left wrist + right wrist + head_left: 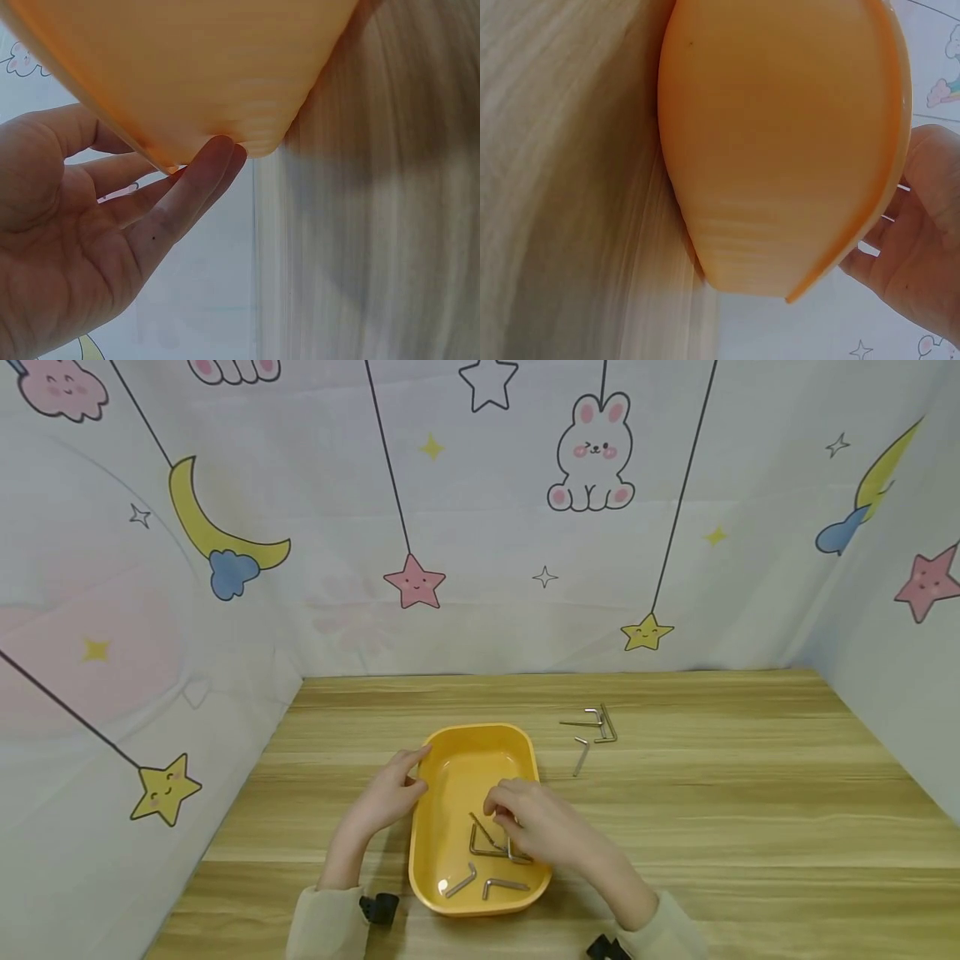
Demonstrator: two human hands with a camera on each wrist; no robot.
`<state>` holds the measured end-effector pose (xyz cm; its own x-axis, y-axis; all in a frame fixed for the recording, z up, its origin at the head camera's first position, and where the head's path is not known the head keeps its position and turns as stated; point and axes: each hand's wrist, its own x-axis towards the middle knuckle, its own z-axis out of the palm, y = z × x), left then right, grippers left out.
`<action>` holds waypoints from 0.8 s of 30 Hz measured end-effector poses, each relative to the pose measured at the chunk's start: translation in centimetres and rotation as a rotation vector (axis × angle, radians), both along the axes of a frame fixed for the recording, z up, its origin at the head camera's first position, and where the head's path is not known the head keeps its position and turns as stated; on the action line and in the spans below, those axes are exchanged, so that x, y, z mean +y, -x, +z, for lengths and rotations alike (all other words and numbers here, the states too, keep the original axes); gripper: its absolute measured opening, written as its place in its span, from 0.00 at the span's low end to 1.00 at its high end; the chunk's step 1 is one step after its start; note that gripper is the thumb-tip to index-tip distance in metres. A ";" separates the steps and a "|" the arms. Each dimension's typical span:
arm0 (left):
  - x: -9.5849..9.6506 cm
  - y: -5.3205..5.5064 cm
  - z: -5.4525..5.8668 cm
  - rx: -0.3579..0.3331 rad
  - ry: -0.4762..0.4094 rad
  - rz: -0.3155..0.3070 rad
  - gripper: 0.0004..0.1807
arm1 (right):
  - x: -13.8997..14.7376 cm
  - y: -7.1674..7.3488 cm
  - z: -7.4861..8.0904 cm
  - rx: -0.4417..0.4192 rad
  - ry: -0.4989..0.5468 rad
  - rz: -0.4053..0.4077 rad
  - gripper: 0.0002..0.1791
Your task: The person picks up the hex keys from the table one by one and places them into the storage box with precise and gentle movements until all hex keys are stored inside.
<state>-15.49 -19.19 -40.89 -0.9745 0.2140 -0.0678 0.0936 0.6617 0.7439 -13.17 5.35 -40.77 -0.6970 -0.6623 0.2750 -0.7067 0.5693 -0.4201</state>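
Observation:
A yellow tray (pixel 480 768) stands on the wooden table. My left hand (pixel 386 797) holds its left rim near the far corner, thumb over the edge; in the left wrist view, fingertips (pixel 217 150) touch the tray's outer wall. Over the right side of the tray is my right hand (pixel 536 822), fingers loosely bent and nothing visible between them. Just below that hand, several hex keys (pixel 487 853) lie crossed inside the tray. Two shorter hex keys (pixel 506 885) sit in its near end. The right wrist view shows the right hand (pixel 922 232) beyond the tray's rim.
Right of the tray's far end, several hex keys (pixel 606 727) lie in a cluster on the table (pixel 712 793). A single hex key (pixel 581 757) rests closer to the tray. White cloth walls (pixel 487 527) with cartoon prints enclose the back and sides.

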 end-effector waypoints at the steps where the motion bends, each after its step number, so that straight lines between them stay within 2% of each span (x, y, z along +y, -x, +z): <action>1: 0.0 0.0 0.0 0.000 -0.001 -0.001 0.31 | 0.1 0.0 0.0 0.001 0.001 -0.003 0.05; 7: 0.0 0.1 -0.1 -0.001 -0.001 0.002 0.31 | 0.7 0.2 0.3 -0.026 0.019 -0.025 0.06; 16: -0.1 0.1 -0.3 0.012 0.014 0.000 0.31 | 1.6 0.6 0.6 0.055 0.036 -0.058 0.07; 24: -0.1 0.2 -0.4 0.019 0.027 -0.003 0.31 | 2.2 0.7 0.7 0.046 0.075 -0.057 0.07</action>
<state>-15.64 -19.30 -41.28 -0.9751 0.2150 -0.0551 0.1094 0.6814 0.7237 -13.87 7.52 -40.06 -0.7185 -0.5984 0.3546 -0.6935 0.5775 -0.4308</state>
